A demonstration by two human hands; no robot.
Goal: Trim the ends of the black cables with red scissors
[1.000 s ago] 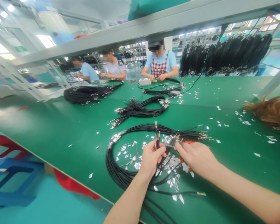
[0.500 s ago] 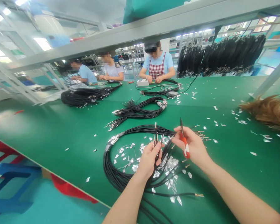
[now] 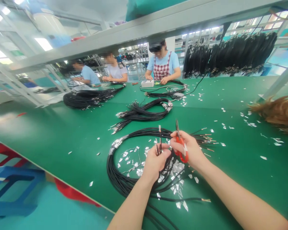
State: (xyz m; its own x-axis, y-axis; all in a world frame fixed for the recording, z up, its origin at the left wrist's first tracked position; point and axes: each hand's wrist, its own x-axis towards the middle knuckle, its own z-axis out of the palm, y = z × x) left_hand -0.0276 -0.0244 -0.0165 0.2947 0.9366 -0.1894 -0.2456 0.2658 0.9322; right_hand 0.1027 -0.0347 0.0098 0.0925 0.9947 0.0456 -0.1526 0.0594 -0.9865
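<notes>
My left hand (image 3: 156, 161) is closed around the ends of several black cables (image 3: 160, 143), whose stripped tips point upward. Close to its fingertips, my right hand (image 3: 190, 147) grips red-handled scissors (image 3: 181, 150), with the blades pointing up and away from me. The right fingertips almost meet the left ones; whether they also pinch a cable end is hidden. Beneath both hands lies a coiled bundle of black cables (image 3: 117, 183), wrapped with silvery foil at its left bend. Foil scraps (image 3: 177, 167) are scattered inside and around the coil.
Across the green table (image 3: 62, 137) lie a second cable coil (image 3: 144, 111) and a larger bundle (image 3: 86, 98). A co-worker in a checked apron (image 3: 162, 68) sits opposite. A metal shelf beam (image 3: 139, 30) crosses overhead. Brown hair (image 3: 278, 111) shows at right, a blue stool (image 3: 14, 188) at lower left.
My right hand has moved left to the left hand's fingertips, and the scissors have turned so their red handle loops show. The left hand still holds the cable ends.
</notes>
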